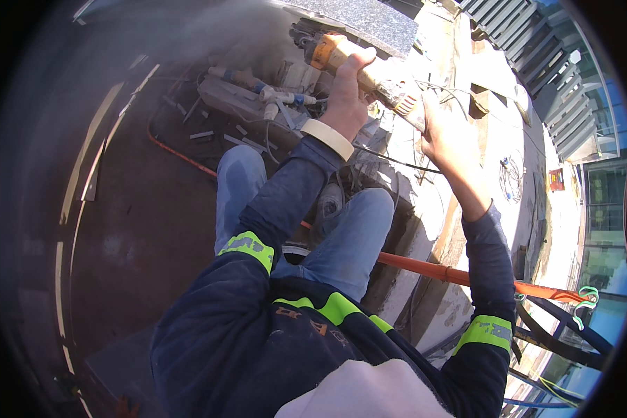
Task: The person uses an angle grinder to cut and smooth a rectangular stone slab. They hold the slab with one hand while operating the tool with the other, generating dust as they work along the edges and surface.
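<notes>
An angle grinder (383,75) with a dusty yellow-orange body is held up in both hands, its head against the underside edge of a speckled grey stone slab (376,26). My left hand (347,97) wraps the front of the body just behind the head, thumb over the top. Around that wrist sits a cream ring (329,138) like a tape roll. My right hand (444,132) closes round the rear end of the grinder. Thick grey dust (223,35) streams off to the left and veils the disc, which I cannot make out.
White and blue cable connectors (285,96) lie among rubble below the grinder. An orange strap (453,275) with a metal hook (587,306) stretches to the right. A cable coil (511,177) rests on the pale ledge. Thin offcuts (202,134) litter the brown floor.
</notes>
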`<control>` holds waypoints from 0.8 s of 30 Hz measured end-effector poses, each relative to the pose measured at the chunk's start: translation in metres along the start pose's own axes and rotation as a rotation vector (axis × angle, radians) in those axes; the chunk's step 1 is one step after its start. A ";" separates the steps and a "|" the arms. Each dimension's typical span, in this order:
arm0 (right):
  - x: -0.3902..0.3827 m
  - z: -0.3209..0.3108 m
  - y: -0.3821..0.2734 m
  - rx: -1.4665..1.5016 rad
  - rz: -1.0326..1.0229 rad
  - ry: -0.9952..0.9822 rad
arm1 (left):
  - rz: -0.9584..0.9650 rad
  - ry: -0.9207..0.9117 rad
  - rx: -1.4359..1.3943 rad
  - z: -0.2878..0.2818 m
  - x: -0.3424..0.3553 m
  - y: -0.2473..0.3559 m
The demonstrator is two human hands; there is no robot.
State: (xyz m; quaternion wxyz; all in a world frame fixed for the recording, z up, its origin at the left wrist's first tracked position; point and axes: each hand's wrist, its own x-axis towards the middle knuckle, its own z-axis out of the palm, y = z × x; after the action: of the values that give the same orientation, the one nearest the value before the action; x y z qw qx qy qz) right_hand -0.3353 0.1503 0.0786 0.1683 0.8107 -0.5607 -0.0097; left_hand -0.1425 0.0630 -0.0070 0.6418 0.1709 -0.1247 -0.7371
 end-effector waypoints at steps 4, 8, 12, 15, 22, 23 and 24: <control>0.005 0.008 0.000 -0.036 0.003 0.010 | 0.009 0.030 -0.032 -0.002 0.007 -0.001; 0.009 0.004 -0.009 -0.065 0.002 0.023 | -0.009 0.038 -0.069 -0.006 0.012 0.006; 0.011 0.005 -0.012 -0.052 0.014 0.079 | -0.025 -0.018 -0.026 -0.005 0.013 0.015; 0.005 0.001 -0.010 -0.083 -0.025 0.115 | -0.022 -0.043 -0.054 -0.004 0.007 0.013; -0.032 -0.026 -0.002 -0.127 0.084 -0.056 | -0.029 -0.071 -0.103 0.019 -0.025 -0.016; -0.039 -0.025 0.006 -0.115 0.063 -0.085 | -0.049 -0.090 -0.127 0.018 -0.029 -0.021; -0.046 -0.026 0.010 -0.112 0.066 -0.072 | -0.097 -0.052 -0.121 0.020 -0.028 -0.026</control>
State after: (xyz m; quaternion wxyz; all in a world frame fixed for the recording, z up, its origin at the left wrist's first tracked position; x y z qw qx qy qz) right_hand -0.3563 0.1954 0.0979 0.1931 0.7802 -0.5914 -0.0647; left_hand -0.1714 0.0942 0.0034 0.6109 0.1185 -0.0881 -0.7778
